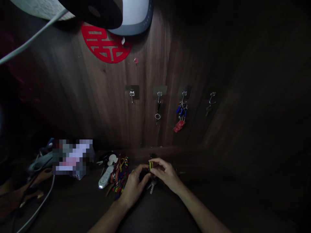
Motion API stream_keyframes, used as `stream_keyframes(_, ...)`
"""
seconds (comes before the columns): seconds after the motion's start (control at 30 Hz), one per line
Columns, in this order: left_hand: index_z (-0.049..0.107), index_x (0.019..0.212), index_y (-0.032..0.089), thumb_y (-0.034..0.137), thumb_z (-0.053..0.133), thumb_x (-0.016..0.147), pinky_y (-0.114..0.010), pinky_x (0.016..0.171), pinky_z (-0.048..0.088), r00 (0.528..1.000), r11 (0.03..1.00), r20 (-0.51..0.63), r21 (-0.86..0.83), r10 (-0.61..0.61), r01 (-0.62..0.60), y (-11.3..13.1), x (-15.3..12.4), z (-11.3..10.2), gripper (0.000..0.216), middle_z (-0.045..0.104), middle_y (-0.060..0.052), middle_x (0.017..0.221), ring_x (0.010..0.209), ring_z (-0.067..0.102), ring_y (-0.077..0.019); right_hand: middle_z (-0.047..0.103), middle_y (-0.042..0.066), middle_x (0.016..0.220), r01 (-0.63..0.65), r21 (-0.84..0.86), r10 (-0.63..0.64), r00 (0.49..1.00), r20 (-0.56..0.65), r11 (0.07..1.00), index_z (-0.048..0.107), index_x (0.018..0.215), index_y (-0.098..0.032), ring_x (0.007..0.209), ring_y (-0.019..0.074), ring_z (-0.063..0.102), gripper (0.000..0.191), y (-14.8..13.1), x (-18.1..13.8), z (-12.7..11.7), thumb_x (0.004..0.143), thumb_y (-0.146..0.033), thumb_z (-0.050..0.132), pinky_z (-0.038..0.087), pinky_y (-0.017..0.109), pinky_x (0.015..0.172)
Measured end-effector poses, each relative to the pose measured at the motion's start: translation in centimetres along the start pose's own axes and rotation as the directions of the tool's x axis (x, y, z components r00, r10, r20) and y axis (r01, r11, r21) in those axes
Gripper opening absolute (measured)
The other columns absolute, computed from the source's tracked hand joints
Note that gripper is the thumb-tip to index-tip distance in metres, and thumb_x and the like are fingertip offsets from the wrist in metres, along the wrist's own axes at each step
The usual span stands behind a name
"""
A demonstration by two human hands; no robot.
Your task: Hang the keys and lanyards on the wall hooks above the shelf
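Observation:
Low over the dark wooden shelf, my right hand (166, 173) pinches a small yellow tag (151, 165) between thumb and fingertips. My left hand (135, 183) meets it from the other side, its thumb and forefinger closed at the top of a bunch of keys (152, 186). The keys dangle below the fingertips; their ring is hidden by the fingers. Just left of my left hand lies a pile of colourful braided cords (120, 171) beside a white remote control (106, 177) with a small light at its end.
Metal hooks line the wooden back wall: a bare hook (132, 94), one with a key ring (157, 116), one with blue-tagged keys (182, 111), one with a small key (208, 110). Caps (133, 19) hang above. A blurred box (74, 158) and a white cable (46, 197) lie left.

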State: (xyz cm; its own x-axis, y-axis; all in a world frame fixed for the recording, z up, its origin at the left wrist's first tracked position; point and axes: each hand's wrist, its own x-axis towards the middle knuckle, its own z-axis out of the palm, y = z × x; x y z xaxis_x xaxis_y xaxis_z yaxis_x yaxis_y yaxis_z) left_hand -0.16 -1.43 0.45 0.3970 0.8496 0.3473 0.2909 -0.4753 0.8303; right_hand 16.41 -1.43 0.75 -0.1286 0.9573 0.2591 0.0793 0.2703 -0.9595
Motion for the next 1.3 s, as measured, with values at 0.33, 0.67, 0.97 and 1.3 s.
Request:
stream_keyframes(0.33, 0.058, 0.101, 0.023, 0.031, 0.048, 0.087, -0.028, 0.082, 0.048, 0.999, 0.999, -0.045, -0.034, -0.025, 0.023, -0.07, 0.22, -0.04, 0.019, 0.068, -0.002, 0.098, 0.092, 0.063, -0.0176, 0.058, 0.001, 0.088, 0.232, -0.272, -0.233, 0.972, 0.030, 0.934, 0.063, 0.088, -0.023, 0.073, 0.0124, 0.055, 0.012, -0.71, -0.09, -0.31, 0.077, -0.022, 0.060, 0.045, 0.022, 0.058)
stream_keyframes(0.67, 0.056, 0.103, 0.022, 0.033, 0.047, 0.088, -0.027, 0.083, 0.046, 0.989, 0.996, -0.131, -0.063, -0.075, 0.067, -0.42, 0.36, -0.29, 0.021, 0.066, -0.001, 0.097, 0.094, 0.061, -0.0172, 0.062, 0.003, 0.090, 0.225, -0.265, -0.217, 0.974, 0.058, 0.938, 0.060, 0.083, -0.021, 0.080, 0.0142, 0.058, 0.012, -0.84, -0.19, -0.26, 0.081, -0.015, 0.049, 0.045, 0.025, 0.067)
stream_keyframes(0.97, 0.057, 0.103, 0.022, 0.032, 0.052, 0.085, -0.029, 0.083, 0.049, 0.994, 0.993, -0.099, -0.108, -0.052, 0.041, -0.83, 0.27, -0.01, 0.021, 0.067, -0.002, 0.099, 0.095, 0.062, -0.0178, 0.060, 0.000, 0.078, 0.187, -0.329, -0.193, 0.981, 0.014, 0.926, 0.061, 0.080, -0.022, 0.068, 0.0130, 0.055, 0.006, -0.65, -0.11, -0.24, 0.080, -0.026, 0.057, 0.044, 0.023, 0.058)
stream_keyframes(1.3, 0.060, 0.103, 0.023, 0.022, 0.060, 0.077, -0.028, 0.082, 0.051, 0.995, 0.993, -0.063, -0.093, -0.083, 0.077, -0.60, 0.30, 0.14, 0.026, 0.071, 0.001, 0.094, 0.088, 0.066, -0.0168, 0.058, -0.001, 0.072, 0.132, -0.319, -0.157, 0.986, -0.054, 0.938, 0.057, 0.077, -0.020, 0.068, 0.0139, 0.054, 0.012, -0.27, -0.10, -0.61, 0.083, -0.029, 0.052, 0.041, 0.024, 0.062)
